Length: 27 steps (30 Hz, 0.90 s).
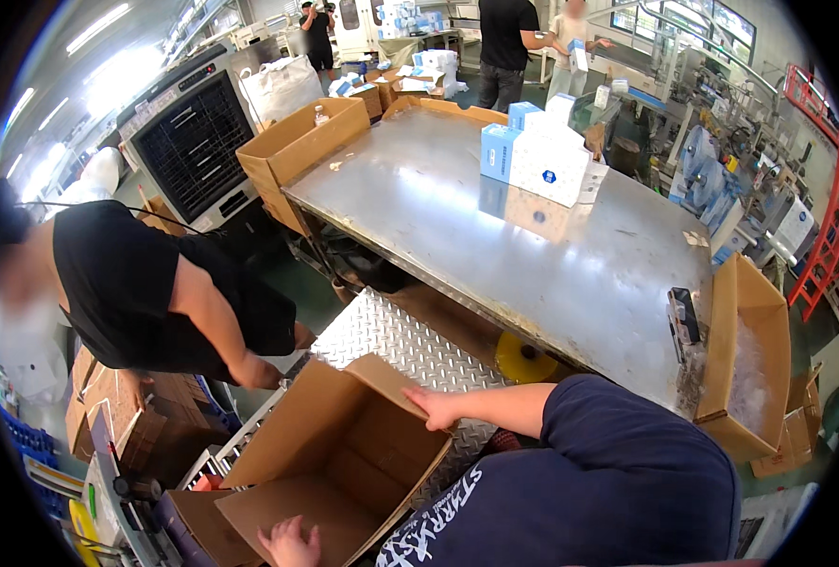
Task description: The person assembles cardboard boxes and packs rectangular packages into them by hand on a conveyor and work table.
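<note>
An open cardboard box (344, 454) stands in front of me with its flaps folded outward; the visible part of its inside holds nothing. My right hand (431, 406) grips the flap on its far right side, fingers over the edge. At the near side, my left hand (290, 543) rests against another flap (297, 515) with its fingers apart. The lower part of that hand is cut off by the picture's edge.
A diamond-plate metal surface (382, 331) lies beyond the box. Past it stands a large metal table (419, 203) with white and blue cartons (547, 156), a phone-like device (684, 317) and boxes at its ends. A co-worker in black (145, 283) bends at left over flattened cardboard (174, 425).
</note>
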### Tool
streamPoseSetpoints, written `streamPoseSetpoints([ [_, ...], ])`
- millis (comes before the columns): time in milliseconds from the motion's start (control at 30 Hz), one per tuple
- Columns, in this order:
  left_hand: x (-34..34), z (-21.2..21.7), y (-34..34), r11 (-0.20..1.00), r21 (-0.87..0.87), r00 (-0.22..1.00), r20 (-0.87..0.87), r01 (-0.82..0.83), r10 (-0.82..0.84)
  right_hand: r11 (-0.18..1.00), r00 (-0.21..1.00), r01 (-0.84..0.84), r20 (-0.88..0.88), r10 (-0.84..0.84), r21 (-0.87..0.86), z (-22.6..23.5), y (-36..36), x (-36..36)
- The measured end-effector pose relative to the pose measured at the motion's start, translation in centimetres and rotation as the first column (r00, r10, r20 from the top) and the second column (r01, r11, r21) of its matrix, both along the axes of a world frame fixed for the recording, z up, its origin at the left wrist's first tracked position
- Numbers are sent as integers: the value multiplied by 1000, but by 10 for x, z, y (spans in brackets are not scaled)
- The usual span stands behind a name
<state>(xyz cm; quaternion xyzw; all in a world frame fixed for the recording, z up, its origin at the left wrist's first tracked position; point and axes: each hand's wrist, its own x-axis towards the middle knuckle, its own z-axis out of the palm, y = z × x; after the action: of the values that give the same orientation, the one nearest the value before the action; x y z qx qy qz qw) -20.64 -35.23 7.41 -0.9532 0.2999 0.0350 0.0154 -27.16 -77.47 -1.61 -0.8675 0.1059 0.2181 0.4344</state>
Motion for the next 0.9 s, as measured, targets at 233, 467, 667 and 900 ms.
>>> streamPoseSetpoints([
  [233, -10, -109, 19, 950, -295, 994, -52, -105, 94, 991, 1000, 17, 7, -18, 133, -64, -53, -43],
  [467, -22, -132, -98, 751, -433, 826, -500, -499, 260, 828, 949, -12, 253, 185, -561, 35, -129, -83],
  [667, -8, -140, -180, 694, -422, 759, -588, -583, 280, 728, 961, -4, 198, 192, -686, 27, -193, -86],
  [900, 3, -78, -229, 813, 48, 563, -698, -580, 443, 774, 942, -30, 242, 234, -633, 24, -221, -103],
])
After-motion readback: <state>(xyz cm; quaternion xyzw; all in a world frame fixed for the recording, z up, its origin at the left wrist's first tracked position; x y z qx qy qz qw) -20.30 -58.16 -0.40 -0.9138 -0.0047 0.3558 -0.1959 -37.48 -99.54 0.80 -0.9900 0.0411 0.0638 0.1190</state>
